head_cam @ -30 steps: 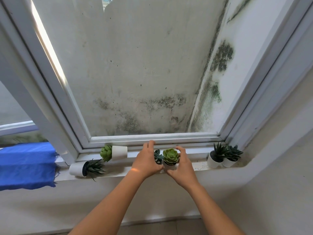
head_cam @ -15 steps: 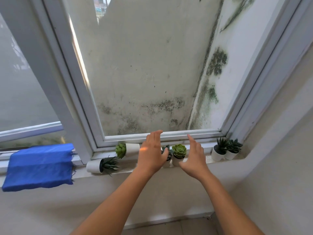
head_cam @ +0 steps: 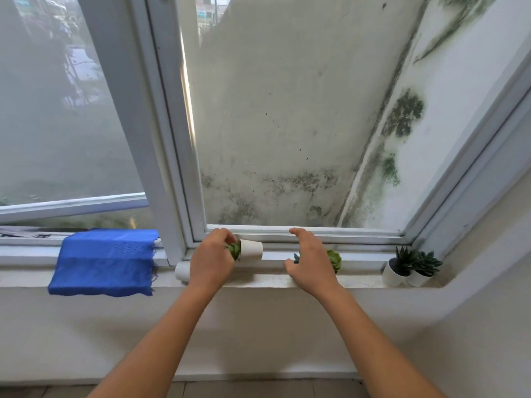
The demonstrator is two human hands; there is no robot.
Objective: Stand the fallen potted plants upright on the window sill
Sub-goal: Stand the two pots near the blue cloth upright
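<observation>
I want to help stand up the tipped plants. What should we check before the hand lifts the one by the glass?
1. Tipped pot by the glass lies on its side, plant pointing left: ok, needs lifting.
2. Left hand on it: fingers at the leaves, firm grip cannot tell.
3. Right hand open and empty: ok, free to help.
4. Second tipped pot at the sill's front, mostly hidden by the left hand: not ok, also down.
5. Two pots at the right end upright: ok.
6. Blue cloth off to the left: ok.
</observation>
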